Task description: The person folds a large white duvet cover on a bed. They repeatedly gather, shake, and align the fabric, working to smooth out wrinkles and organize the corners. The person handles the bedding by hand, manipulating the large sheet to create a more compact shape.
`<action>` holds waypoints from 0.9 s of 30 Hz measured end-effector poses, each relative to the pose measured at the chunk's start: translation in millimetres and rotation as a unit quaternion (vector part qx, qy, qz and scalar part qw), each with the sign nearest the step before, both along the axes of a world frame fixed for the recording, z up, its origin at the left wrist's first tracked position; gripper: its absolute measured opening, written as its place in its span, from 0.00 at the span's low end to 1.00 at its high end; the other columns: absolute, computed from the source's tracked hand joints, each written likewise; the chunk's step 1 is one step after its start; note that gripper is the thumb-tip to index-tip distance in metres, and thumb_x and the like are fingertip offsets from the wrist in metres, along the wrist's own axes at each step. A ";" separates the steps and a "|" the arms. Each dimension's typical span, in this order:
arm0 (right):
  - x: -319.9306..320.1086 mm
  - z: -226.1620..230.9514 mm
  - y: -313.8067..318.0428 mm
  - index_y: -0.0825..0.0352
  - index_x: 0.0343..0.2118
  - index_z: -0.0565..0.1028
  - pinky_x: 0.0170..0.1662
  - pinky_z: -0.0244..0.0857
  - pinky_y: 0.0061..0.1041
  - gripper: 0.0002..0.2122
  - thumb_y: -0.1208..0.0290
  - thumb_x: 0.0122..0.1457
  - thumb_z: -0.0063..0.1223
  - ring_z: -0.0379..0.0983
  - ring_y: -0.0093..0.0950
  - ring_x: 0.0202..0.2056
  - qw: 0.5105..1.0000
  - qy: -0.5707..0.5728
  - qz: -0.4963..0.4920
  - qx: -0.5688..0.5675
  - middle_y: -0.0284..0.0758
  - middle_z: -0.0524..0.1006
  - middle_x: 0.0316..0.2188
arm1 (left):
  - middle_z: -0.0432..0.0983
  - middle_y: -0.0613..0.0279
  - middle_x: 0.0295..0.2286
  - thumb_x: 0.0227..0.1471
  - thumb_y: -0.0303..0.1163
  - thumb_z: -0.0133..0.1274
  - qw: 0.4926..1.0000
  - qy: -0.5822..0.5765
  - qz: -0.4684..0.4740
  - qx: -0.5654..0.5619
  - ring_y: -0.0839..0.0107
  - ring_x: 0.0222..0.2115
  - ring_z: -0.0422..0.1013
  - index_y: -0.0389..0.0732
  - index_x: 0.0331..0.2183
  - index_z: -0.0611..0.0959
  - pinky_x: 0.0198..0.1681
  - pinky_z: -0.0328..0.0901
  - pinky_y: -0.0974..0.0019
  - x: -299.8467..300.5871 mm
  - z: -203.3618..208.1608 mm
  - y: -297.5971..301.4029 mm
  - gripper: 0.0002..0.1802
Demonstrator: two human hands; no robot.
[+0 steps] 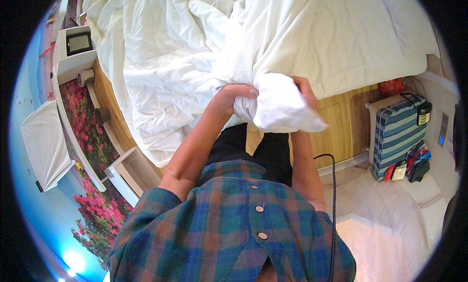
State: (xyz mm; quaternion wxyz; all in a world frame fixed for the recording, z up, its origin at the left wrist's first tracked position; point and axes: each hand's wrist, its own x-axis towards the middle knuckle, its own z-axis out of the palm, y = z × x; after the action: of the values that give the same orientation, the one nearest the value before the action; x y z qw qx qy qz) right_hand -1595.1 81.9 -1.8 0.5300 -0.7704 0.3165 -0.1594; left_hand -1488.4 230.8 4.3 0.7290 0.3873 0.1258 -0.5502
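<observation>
White duvet (195, 53) rumpled across the bed; one bunched corner pulled off the near edge, held at waist height. Left hand (229, 99) clenched on the bunch's left side. Right hand (304, 89) grips behind it, fingers hidden. Striped bag (397, 136) on the floor, right.

Both forearms rise from the lower edge, bare below rolled plaid sleeves, and converge at the middle of the view. The left hand (233, 99) is bent at the wrist, its fingers (246, 92) curled rightward and clenched shut, thumb tucked under, knuckles up. The right hand (304, 91) sits just beside it to the right, level with it; only its back and the upper edge of its fingers show, closed in a grip, the rest hidden. The right forearm runs nearly straight up; the left slants in from the lower left.
</observation>
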 end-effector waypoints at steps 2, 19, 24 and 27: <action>-2.8 -50.5 6.3 0.67 0.36 0.73 0.38 0.66 0.26 0.11 0.69 0.50 0.55 0.74 0.30 0.34 0.993 -0.060 0.076 0.072 0.40 0.76 0.30 | 0.76 0.51 0.35 0.31 0.23 0.59 0.998 -0.056 0.008 0.007 0.59 0.35 0.73 0.26 0.41 0.75 0.47 0.65 0.65 -3.5 6.4 -7.4 0.28; -47.8 62.6 -33.1 0.69 0.47 0.67 0.46 0.63 0.30 0.20 0.65 0.54 0.54 0.70 0.30 0.42 1.000 -0.017 0.004 0.010 0.41 0.73 0.40 | 0.77 0.57 0.36 0.42 0.34 0.59 0.980 -0.076 -0.153 0.105 0.69 0.37 0.71 0.32 0.36 0.81 0.45 0.64 0.69 -7.0 -12.1 -36.6 0.19; -31.2 34.7 -34.3 0.70 0.47 0.67 0.41 0.66 0.29 0.24 0.65 0.50 0.59 0.73 0.30 0.38 0.993 0.086 0.067 0.041 0.44 0.75 0.36 | 0.77 0.59 0.36 0.40 0.32 0.62 0.969 -0.146 -0.137 0.141 0.70 0.37 0.71 0.32 0.37 0.80 0.44 0.64 0.71 -12.7 -5.1 -45.7 0.21; -22.2 30.2 -35.6 0.71 0.46 0.68 0.39 0.66 0.27 0.23 0.68 0.48 0.61 0.73 0.27 0.37 0.979 0.063 0.076 0.176 0.43 0.75 0.35 | 0.76 0.59 0.36 0.36 0.28 0.63 0.951 -0.192 -0.171 0.171 0.69 0.36 0.72 0.34 0.40 0.79 0.43 0.66 0.69 -12.5 -14.2 -41.0 0.24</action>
State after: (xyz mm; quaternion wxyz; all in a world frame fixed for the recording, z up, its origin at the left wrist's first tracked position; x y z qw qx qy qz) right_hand -1617.3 46.3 28.4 0.6470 -0.6950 0.3133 -0.0117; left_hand -1500.8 189.8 -10.0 0.5574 0.6202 0.0073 -0.5519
